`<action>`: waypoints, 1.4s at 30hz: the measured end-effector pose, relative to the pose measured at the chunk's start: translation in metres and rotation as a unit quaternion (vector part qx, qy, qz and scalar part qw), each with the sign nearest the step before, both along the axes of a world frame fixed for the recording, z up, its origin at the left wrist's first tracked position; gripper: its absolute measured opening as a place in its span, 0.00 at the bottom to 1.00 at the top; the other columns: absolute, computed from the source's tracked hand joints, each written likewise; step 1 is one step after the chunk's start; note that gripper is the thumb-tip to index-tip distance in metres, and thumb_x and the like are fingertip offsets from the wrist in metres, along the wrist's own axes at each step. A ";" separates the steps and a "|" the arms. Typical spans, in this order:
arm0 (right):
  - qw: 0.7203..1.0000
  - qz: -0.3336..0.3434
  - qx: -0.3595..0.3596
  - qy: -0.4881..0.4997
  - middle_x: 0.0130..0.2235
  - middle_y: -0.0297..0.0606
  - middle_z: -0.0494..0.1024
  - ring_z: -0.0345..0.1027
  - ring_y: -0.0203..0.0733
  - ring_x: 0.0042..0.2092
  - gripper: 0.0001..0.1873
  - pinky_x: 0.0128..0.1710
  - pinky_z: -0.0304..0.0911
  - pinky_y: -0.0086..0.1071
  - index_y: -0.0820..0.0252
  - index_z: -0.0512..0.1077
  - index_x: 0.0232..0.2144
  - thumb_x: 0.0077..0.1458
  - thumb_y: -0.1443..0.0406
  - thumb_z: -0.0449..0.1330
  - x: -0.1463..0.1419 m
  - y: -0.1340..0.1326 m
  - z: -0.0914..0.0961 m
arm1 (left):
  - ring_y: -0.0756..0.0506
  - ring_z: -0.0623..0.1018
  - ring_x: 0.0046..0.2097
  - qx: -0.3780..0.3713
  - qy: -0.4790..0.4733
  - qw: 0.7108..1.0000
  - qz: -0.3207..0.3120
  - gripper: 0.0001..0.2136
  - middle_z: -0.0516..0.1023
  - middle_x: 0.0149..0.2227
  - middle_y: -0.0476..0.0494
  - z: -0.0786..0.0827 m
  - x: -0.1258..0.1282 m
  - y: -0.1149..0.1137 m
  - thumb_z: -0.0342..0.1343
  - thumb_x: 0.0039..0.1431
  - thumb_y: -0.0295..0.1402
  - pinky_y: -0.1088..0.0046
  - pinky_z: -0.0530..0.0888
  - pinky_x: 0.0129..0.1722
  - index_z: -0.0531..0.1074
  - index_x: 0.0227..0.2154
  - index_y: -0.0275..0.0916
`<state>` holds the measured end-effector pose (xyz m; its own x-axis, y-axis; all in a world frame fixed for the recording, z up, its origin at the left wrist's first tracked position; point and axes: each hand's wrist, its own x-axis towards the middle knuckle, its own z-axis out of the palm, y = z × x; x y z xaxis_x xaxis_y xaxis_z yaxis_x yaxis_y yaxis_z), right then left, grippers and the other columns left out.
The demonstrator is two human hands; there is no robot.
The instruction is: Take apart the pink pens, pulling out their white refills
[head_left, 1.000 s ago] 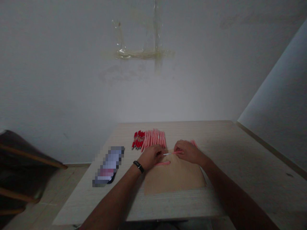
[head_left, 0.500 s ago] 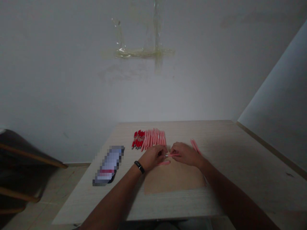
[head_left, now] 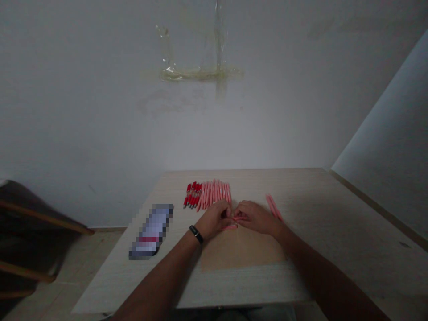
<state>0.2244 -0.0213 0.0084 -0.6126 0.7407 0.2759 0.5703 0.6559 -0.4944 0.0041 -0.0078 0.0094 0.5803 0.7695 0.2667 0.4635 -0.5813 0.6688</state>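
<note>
A slim pink pen (head_left: 241, 218) is held between my two hands, above a brown sheet of paper (head_left: 244, 249). My right hand (head_left: 256, 217) pinches its right part, fingers curled. At the other end are the closed fingers of my left hand (head_left: 216, 219), which wears a dark wristband; its fingertips hide that end. A second pink piece, perhaps a pen part (head_left: 230, 227), lies on the paper just below my left fingers. Beyond my left hand is a row of pink pens (head_left: 216, 191), side by side.
Short red and silver pen-like pieces (head_left: 193, 195) lie left of the row. More pink sticks (head_left: 272, 206) rest beyond my right wrist. A phone with a blurred screen (head_left: 152, 232) is at the left of the pale wooden table (head_left: 334, 232). The wall (head_left: 267, 111) rises behind.
My hands have drawn closer together. The white tip that showed between them is no longer visible, and my left fingers now meet the pen's end.
</note>
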 end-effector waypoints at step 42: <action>0.996 -0.072 0.044 -0.015 0.34 0.36 0.76 0.67 0.40 0.37 0.02 0.37 0.57 0.31 0.59 0.73 0.34 0.55 0.68 0.62 0.042 0.016 0.003 | 0.49 0.69 0.31 0.013 0.108 0.994 0.022 0.15 0.73 0.30 0.47 0.011 -0.017 0.006 0.53 0.62 0.45 0.76 0.60 0.29 0.71 0.31 0.37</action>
